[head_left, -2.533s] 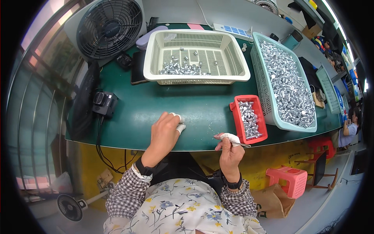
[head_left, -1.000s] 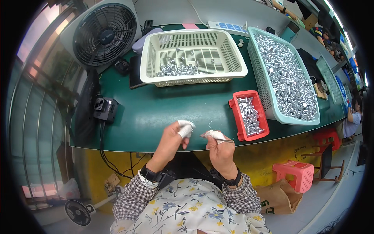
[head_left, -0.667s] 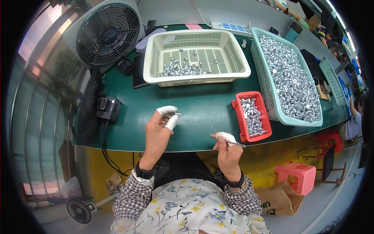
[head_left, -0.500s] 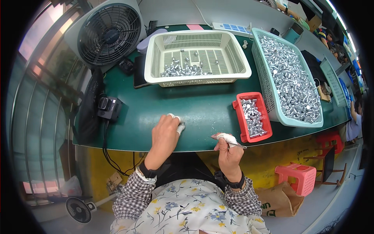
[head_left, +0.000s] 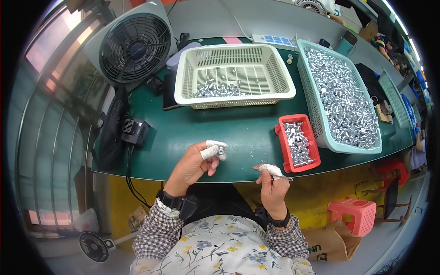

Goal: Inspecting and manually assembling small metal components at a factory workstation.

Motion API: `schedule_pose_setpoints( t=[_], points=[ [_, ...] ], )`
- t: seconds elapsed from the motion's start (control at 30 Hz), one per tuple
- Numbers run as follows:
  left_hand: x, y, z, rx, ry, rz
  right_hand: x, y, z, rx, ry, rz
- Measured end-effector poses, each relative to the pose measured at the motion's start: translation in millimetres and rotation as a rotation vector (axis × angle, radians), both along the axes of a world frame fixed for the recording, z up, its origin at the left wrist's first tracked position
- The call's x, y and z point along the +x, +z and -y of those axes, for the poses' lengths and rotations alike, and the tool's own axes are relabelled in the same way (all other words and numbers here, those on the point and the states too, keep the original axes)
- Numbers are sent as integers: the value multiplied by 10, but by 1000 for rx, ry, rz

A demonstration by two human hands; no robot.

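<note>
Between the wrapped thumb and fingers of my left hand [head_left: 193, 164] is a small silver metal fitting [head_left: 222, 150], held above the table's front edge. My right hand [head_left: 273, 195] is closed around a slim, pointed metal tool [head_left: 288, 178]; its tip points left, and its exact kind is too small to tell. White wrapping covers fingers on both hands. To the right, a red bin [head_left: 316, 145] holds many small metal fittings. A cream basket [head_left: 234, 101] at the back has a looser heap of them inside.
A light-blue basket [head_left: 316, 130] full of metal fittings stands on the right of the green table [head_left: 183, 127]. At left are a large fan [head_left: 137, 50] and a black boxy device [head_left: 135, 132] with cables. Pale crumbs lie between my hands.
My left hand has turned over, bringing the metal fitting into view between its fingers. My right hand still grips the pointed tool, nearly in place. The whole view has shifted slightly.
</note>
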State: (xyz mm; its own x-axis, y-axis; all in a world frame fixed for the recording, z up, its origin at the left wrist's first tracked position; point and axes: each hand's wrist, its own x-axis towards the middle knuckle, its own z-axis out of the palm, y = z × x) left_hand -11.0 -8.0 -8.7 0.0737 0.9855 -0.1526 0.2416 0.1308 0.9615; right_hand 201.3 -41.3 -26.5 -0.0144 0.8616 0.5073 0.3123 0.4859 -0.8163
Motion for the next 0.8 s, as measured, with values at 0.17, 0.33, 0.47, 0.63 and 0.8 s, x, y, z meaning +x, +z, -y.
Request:
schedule_pose_setpoints(
  t=[0.17, 0.33, 0.47, 0.63, 0.8],
  points=[
    [86, 430, -39, -222, -4, 581, 94, 123, 119, -9, 21, 42],
    [226, 714, -537, 452, 137, -261, 265, 168, 238, 12, 2, 22],
    [263, 635, -989, 674, 235, -669, 510, 164, 194, 90, 22, 46],
    [538, 533, -1190, 657, 175, -996, 813, 215, 224, 97, -9, -3],
    [1224, 574, -1127, 924, -52, -714, 971, 258, 285, 60, -20, 3]
  ],
)
